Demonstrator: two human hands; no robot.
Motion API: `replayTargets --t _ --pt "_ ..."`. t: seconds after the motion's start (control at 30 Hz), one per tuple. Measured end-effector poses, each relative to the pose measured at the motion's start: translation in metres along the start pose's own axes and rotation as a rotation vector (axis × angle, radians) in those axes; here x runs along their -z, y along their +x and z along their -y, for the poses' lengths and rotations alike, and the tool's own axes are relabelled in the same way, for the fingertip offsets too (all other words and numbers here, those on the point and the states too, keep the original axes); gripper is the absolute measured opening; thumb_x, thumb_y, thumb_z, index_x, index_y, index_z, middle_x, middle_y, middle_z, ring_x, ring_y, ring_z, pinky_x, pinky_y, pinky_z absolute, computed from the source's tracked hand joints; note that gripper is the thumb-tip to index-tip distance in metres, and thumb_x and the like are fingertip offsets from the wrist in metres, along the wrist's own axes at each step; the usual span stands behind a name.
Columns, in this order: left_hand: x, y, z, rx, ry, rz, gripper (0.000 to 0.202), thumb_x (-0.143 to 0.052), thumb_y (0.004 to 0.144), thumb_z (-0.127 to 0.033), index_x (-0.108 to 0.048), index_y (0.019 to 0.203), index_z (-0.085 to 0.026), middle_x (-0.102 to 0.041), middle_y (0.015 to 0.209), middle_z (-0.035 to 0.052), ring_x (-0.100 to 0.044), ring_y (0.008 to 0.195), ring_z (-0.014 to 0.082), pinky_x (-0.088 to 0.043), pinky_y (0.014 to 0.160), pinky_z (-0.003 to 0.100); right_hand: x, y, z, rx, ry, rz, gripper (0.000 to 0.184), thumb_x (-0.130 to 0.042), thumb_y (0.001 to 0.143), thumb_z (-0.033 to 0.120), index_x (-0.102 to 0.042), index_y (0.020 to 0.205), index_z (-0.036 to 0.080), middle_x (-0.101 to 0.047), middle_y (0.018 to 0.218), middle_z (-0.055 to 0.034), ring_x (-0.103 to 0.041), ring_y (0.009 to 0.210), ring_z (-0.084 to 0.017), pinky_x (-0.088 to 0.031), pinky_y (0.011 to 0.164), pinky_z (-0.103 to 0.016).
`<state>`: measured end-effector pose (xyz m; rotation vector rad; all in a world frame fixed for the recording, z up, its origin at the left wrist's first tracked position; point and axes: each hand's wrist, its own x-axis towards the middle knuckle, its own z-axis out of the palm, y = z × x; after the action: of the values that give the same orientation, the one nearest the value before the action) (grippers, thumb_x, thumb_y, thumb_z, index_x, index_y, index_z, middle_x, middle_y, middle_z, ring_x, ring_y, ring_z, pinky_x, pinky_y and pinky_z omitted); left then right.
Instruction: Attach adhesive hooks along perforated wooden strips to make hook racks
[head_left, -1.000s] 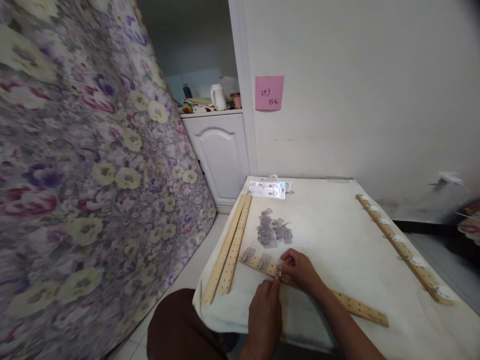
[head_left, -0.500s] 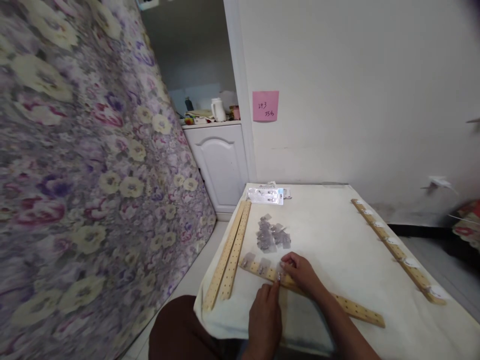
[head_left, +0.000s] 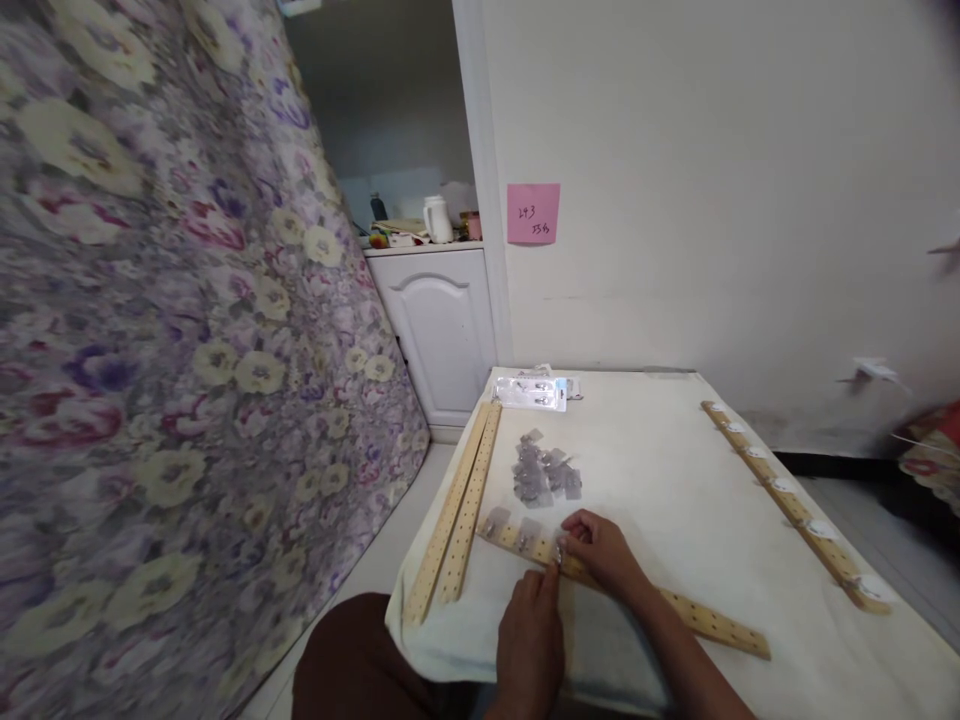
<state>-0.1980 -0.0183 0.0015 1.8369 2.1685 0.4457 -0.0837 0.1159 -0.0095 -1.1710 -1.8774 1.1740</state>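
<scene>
Front strip: a wooden strip with rows of holes, lying aslant on the table before you, its left end farther from you than its right; your right forearm crosses over it.
Third clip: a small metal clip with a see-through tab, at the front strip between your two hands; whether it is fastened there, you cannot tell from this view.
Right hand: your thumb and finger pinch the third clip by its tab, from above the strip.
Left hand: on the near side of the strip, fingers bent, with a fingertip at the base of the third clip; whether it pinches anything cannot be told.
Other clips: two, the first clip near the strip's left end and the second clip between it and your hands.
Pile: tabbed clips heaped together, just beyond the strip.
Left edge: two more holed strips, side by side, well apart at their near ends.
Right edge: another strip, carrying a row of white discs.
Far edge: clear packaging on the pale tablecloth.
Wall: a pink note with handwriting.
</scene>
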Motion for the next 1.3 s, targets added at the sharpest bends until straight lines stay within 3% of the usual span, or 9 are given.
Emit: replayTargets --t 0.63,0.87,1.0,1.17,1.3 --pt "0.001 0.001 0.0 0.01 -0.016 0.018 0.056 -0.036 0.081 -0.007 -0.04 0.135 -0.022 -0.055 0.114 0.0068 -0.048 0.105 0.0187 -0.038 0.09 0.027 -0.004 0.004 -0.003 -0.049 0.067 0.015 0.017 -0.067 0.062 0.025 -0.062 0.076 0.017 -0.06 0.065 0.0023 -0.052 0.059 -0.013 -0.04 0.057 -0.023" --pt "-0.004 0.003 0.005 0.014 -0.009 0.015 0.06 -0.034 0.08 -0.004 -0.038 0.137 -0.021 -0.054 0.116 0.0075 -0.048 0.107 0.0185 -0.038 0.092 0.027 0.007 0.012 -0.014 -0.08 0.17 -0.102 0.022 -0.056 0.072 0.038 -0.06 0.079 0.017 -0.057 0.061 0.0019 -0.05 0.054 -0.013 -0.039 0.052 -0.024" --pt "-0.006 0.004 0.006 0.018 -0.019 -0.016 0.057 -0.031 0.082 -0.004 -0.039 0.136 -0.021 -0.055 0.117 0.0083 -0.049 0.108 0.0191 -0.038 0.094 0.029 0.02 0.031 -0.019 -0.14 0.1 -0.224 0.023 -0.054 0.07 0.04 -0.058 0.075 0.018 -0.056 0.059 0.0018 -0.05 0.053 -0.013 -0.038 0.05 -0.024" --pt "-0.01 0.004 0.01 0.0 -0.04 -0.05 0.058 -0.034 0.08 -0.004 -0.041 0.134 -0.02 -0.056 0.116 0.0081 -0.049 0.109 0.019 -0.038 0.095 0.029 0.021 0.053 -0.017 -0.194 0.053 -0.193 0.016 -0.056 0.065 0.034 -0.058 0.066 0.018 -0.056 0.054 0.003 -0.049 0.048 -0.012 -0.036 0.049 -0.023" --pt "-0.015 0.003 0.015 -0.063 -0.103 -0.136 0.052 -0.034 0.082 -0.007 -0.044 0.132 -0.019 -0.058 0.112 0.0088 -0.052 0.105 0.0193 -0.042 0.092 0.03 0.021 0.05 -0.017 -0.187 0.092 -0.192 0.01 -0.051 0.063 0.027 -0.056 0.061 0.019 -0.051 0.047 0.005 -0.045 0.045 -0.011 -0.033 0.047 -0.022"
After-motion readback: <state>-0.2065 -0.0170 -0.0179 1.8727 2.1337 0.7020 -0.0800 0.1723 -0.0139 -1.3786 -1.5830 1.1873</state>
